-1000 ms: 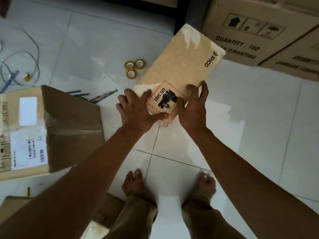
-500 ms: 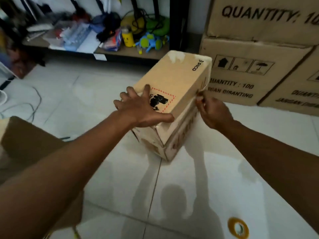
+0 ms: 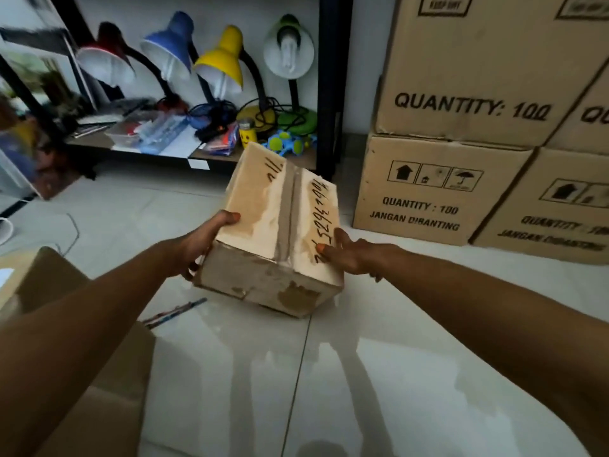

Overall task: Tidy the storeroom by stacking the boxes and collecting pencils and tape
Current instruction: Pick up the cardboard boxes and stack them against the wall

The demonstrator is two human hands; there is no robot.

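- Worn tan cardboard box [image 3: 280, 232], taped along its top seam and marked with handwritten digits, sits at the centre of the frame, held tilted above the pale tiled floor [image 3: 379, 374] between both hands.
- Left hand [image 3: 201, 245], left of centre, grips the box's left side; its thumb lies over the top edge and its fingers curl under the lower edge.
- Right hand [image 3: 354, 252], right of centre, holds the box's right side; its thumb presses on the top face beside the digits, while its other fingers are hidden behind the box.
- Coloured pencils [image 3: 174, 311] lie on the floor at lower left of centre, just below the held box and beside a brown cardboard carton [image 3: 108, 357] that fills the lower left corner.
- Large stacked brown cartons [image 3: 461, 127], printed "QUANTITY: 100", occupy the upper right of the frame, resting on the floor.
- Black metal shelf [image 3: 329, 94] at upper centre carries four gooseneck desk lamps with red [image 3: 102, 57], blue [image 3: 168, 51], yellow [image 3: 220, 57] and green [image 3: 290, 44] shades, above cluttered small items.
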